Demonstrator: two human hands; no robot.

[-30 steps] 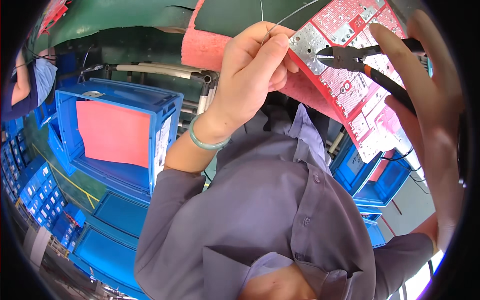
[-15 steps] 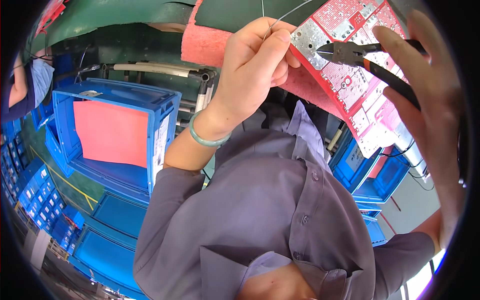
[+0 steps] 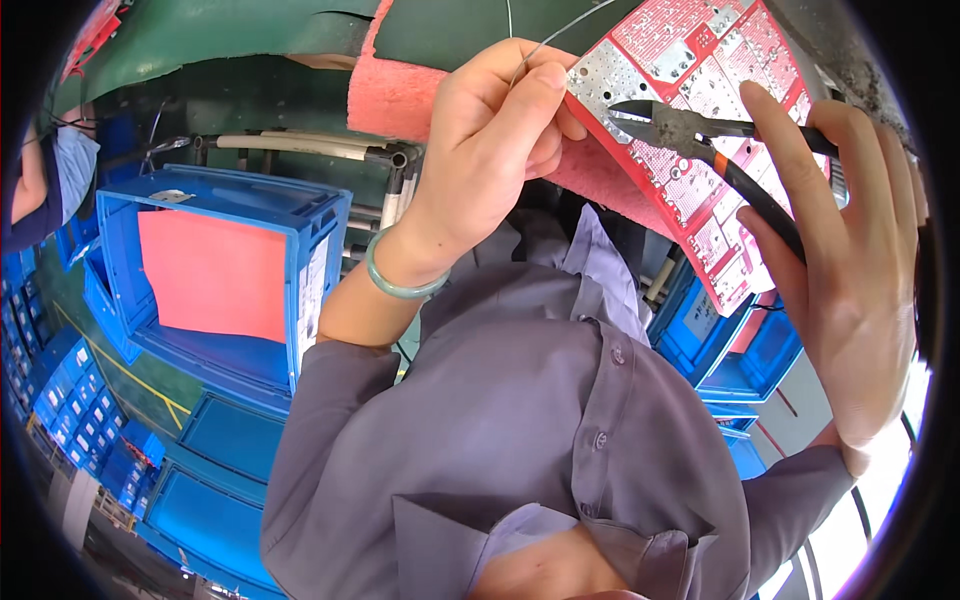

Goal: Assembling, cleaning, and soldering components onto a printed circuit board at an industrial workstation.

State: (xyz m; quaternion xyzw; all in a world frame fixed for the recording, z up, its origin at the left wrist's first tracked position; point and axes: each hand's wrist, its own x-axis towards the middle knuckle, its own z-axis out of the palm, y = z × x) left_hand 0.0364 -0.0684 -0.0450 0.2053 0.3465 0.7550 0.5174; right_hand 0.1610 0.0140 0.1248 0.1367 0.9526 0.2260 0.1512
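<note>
Red-and-silver flat circuit board [image 3: 700, 190]: over pink mat's [image 3: 395, 100] near edge, corner pinched by fingers of left hand [image 3: 490, 150]. Black-and-orange-handled metal cutters [image 3: 675, 130]: gripped by right hand [image 3: 850, 230], jaws parted. Step, apparently: cutters poised at board; next move calls for steady aim.

Fisheye head cam, facing down, nr L hand [image 3: 485, 150], R hand [image 3: 845, 260].

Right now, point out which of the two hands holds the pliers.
The right hand: it has the pliers, while the left hand holds the red circuit board near one corner.
</note>
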